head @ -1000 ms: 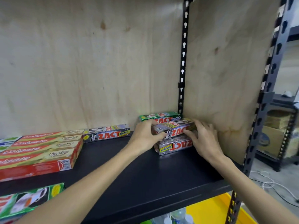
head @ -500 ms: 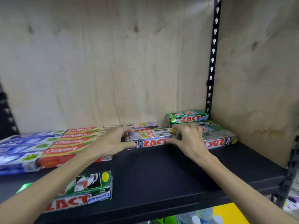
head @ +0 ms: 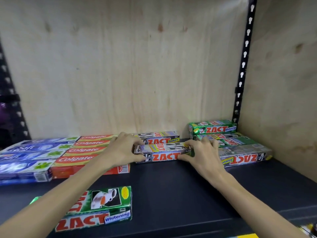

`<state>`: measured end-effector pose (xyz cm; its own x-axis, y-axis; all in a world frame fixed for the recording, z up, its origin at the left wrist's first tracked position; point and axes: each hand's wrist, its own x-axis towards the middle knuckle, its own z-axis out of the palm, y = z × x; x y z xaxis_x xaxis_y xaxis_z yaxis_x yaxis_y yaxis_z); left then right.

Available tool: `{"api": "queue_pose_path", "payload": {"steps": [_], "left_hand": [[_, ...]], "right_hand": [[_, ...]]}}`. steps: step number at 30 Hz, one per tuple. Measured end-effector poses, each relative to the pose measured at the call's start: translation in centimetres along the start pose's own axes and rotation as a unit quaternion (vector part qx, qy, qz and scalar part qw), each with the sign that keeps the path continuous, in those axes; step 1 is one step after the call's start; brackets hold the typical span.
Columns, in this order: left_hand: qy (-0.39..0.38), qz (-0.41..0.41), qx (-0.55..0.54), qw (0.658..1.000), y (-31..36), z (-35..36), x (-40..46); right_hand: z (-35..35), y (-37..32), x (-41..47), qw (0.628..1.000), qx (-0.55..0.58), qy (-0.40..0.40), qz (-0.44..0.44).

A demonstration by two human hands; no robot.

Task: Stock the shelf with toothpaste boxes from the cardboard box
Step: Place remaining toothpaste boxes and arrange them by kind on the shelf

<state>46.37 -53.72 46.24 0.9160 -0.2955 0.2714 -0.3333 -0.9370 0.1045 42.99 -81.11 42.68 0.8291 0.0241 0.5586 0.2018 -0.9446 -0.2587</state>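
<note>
Both hands, left hand [head: 122, 148] and right hand [head: 199, 154], fingers pinched on opposite ends of silver toothpaste box [head: 161, 152] resting mid-shelf [head: 188, 189] beside red boxes [head: 85, 152]; likely light, stiff, glossy-slick card, best held at ends.

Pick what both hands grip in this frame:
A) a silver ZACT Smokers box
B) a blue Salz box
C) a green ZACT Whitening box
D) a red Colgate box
A: the left hand and right hand pinch opposite ends of the silver ZACT Smokers box in the middle of the shelf.
</note>
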Motion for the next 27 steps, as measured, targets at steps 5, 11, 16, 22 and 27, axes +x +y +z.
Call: {"api": "queue_pose_path", "payload": {"steps": [5,11,16,22,27], "left_hand": [[0.016,-0.013,-0.059,0.998,-0.1,-0.1,-0.1],[0.000,0.015,-0.056,0.998,-0.2,-0.3,-0.4],[-0.014,0.029,-0.063,0.997,-0.8,0.4,0.0],[0.079,0.042,0.004,0.996,0.5,0.9,-0.1],[0.072,0.107,-0.062,0.990,2.6,0.6,-1.5]], "right_hand": [[0.3,0.6,0.1,1.000,-0.008,0.001,-0.016],[0.5,0.8,0.1,0.999,-0.003,-0.016,-0.047],[0.1,1.5,-1.0,0.999,-0.015,-0.009,-0.049],[-1.6,0.8,-4.6,0.997,-0.042,0.058,-0.002],[-2.2,-2.9,-6.8,0.989,-0.096,0.104,0.051]]}}
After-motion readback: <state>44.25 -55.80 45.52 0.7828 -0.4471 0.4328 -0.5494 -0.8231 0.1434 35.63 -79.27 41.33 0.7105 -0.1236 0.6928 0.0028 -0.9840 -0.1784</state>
